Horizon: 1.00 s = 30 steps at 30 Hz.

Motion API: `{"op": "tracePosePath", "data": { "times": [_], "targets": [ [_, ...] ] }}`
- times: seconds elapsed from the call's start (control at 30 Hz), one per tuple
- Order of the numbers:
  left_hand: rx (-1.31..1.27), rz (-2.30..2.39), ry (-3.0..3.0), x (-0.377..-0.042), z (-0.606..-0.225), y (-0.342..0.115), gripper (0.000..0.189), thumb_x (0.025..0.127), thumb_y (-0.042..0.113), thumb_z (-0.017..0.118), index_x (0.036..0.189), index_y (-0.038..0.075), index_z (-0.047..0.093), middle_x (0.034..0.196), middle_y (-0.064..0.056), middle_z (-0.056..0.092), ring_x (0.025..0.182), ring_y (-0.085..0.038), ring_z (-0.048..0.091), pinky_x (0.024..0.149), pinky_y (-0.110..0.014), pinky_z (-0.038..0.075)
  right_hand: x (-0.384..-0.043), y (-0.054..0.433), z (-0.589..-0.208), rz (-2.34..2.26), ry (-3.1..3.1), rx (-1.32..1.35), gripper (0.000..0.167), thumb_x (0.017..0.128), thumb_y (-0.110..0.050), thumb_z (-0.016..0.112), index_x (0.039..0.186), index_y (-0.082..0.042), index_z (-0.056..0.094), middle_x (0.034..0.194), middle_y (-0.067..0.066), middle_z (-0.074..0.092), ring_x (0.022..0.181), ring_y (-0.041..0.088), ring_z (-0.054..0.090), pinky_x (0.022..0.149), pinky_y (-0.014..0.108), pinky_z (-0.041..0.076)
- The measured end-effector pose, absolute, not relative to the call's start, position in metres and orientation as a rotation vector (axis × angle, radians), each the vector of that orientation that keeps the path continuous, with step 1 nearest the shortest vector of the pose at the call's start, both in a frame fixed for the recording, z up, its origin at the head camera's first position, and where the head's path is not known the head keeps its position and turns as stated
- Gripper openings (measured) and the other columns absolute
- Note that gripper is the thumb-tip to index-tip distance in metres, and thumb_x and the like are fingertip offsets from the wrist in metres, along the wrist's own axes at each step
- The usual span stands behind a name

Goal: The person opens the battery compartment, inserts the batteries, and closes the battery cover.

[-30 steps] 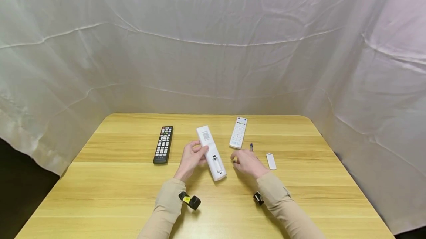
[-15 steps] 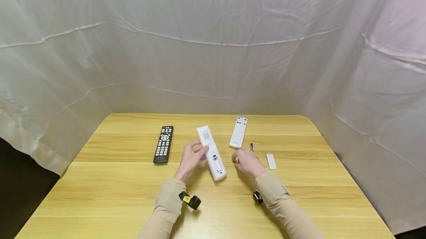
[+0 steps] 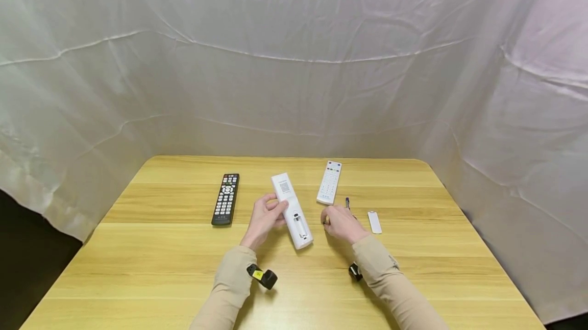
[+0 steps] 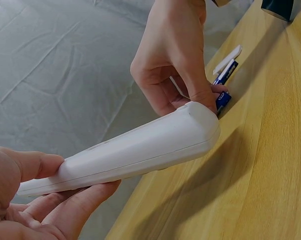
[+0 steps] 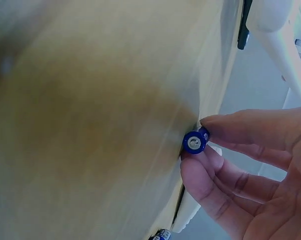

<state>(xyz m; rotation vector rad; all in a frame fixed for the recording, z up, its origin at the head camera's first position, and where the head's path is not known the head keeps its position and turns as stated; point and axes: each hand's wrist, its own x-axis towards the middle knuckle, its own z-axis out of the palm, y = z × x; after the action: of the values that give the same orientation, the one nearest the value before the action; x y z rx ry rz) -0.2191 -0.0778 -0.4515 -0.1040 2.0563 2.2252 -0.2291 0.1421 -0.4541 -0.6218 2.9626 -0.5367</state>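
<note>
My left hand [image 3: 265, 218] holds a white remote control [image 3: 282, 187] by its side, thumb on top and fingers beneath. Its back faces up, and the battery compartment [image 3: 300, 226] is uncovered. In the left wrist view the remote's near end is raised above the table. To the right of it, my right hand [image 3: 342, 224] is low over the tabletop. Between thumb and fingertips it pinches a blue battery [image 5: 194, 142], whose end faces the right wrist camera. A second blue battery [image 3: 347, 202] lies just beyond that hand, and the white battery cover [image 3: 374, 222] lies to its right.
A black remote control [image 3: 225, 200] lies on the left of the wooden table [image 3: 161, 258], buttons up. Another white remote control [image 3: 328, 182] lies face up beyond my right hand. A pale curtain [image 3: 294, 90] hangs behind and around the table.
My right fingertips have shifted very slightly to the right at the battery. My left hand and the white remote control stay in place.
</note>
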Motion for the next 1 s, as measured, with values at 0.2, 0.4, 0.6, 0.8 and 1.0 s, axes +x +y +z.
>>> {"op": "tracePosePath", "data": {
  "times": [0.2, 0.4, 0.6, 0.8, 1.0],
  "targets": [
    [-0.106, 2.230, 2.049, -0.2194, -0.4508, -0.0778, 0.041, 0.098, 0.004, 0.059, 0.136, -0.009, 0.048, 0.123, -0.035, 0.065, 0.090, -0.030, 0.076, 0.077, -0.034, 0.067, -0.2288, 0.1439, -0.4535, -0.590, 2.952, -0.599, 0.015, 0.081, 0.006, 0.070, 0.094, -0.002, 0.072, 0.087, 0.010, 0.073, 0.075, 0.019, 0.063, 0.069, 0.034, 0.059],
    [-0.103, 2.229, 2.050, -0.2198, -0.4511, -0.0779, 0.041, 0.098, 0.004, 0.059, 0.135, -0.009, 0.048, 0.122, -0.035, 0.066, 0.089, -0.031, 0.076, 0.077, -0.035, 0.067, -0.2269, 0.1446, -0.4527, -0.691, 2.945, -0.562, 0.015, 0.085, 0.003, 0.068, 0.099, 0.000, 0.071, 0.089, 0.012, 0.073, 0.076, 0.019, 0.065, 0.071, 0.034, 0.061],
    [-0.103, 2.238, 2.048, -0.2203, -0.4516, -0.0779, 0.040, 0.098, 0.003, 0.059, 0.135, -0.009, 0.049, 0.121, -0.035, 0.066, 0.086, -0.028, 0.076, 0.076, -0.034, 0.067, -0.2273, 0.1450, -0.4536, -0.785, 2.959, -0.536, 0.017, 0.087, 0.002, 0.068, 0.103, 0.000, 0.071, 0.089, 0.012, 0.074, 0.076, 0.018, 0.065, 0.070, 0.032, 0.060],
    [-0.098, 2.240, 2.045, -0.2205, -0.4521, -0.0782, 0.040, 0.099, 0.003, 0.059, 0.135, -0.009, 0.049, 0.121, -0.035, 0.066, 0.087, -0.029, 0.076, 0.076, -0.034, 0.067, -0.2287, 0.1459, -0.4567, -0.862, 2.970, -0.516, 0.020, 0.088, 0.001, 0.066, 0.108, 0.001, 0.071, 0.090, 0.013, 0.075, 0.078, 0.020, 0.068, 0.071, 0.032, 0.062],
    [-0.093, 2.245, 2.042, -0.2202, -0.4520, -0.0782, 0.040, 0.099, 0.003, 0.058, 0.136, -0.009, 0.048, 0.122, -0.035, 0.066, 0.091, -0.031, 0.076, 0.076, -0.034, 0.067, -0.2270, 0.1473, -0.4574, -0.979, 2.991, -0.556, 0.025, 0.091, -0.001, 0.063, 0.115, 0.003, 0.070, 0.092, 0.014, 0.075, 0.078, 0.020, 0.069, 0.069, 0.030, 0.062]
  ]
}}
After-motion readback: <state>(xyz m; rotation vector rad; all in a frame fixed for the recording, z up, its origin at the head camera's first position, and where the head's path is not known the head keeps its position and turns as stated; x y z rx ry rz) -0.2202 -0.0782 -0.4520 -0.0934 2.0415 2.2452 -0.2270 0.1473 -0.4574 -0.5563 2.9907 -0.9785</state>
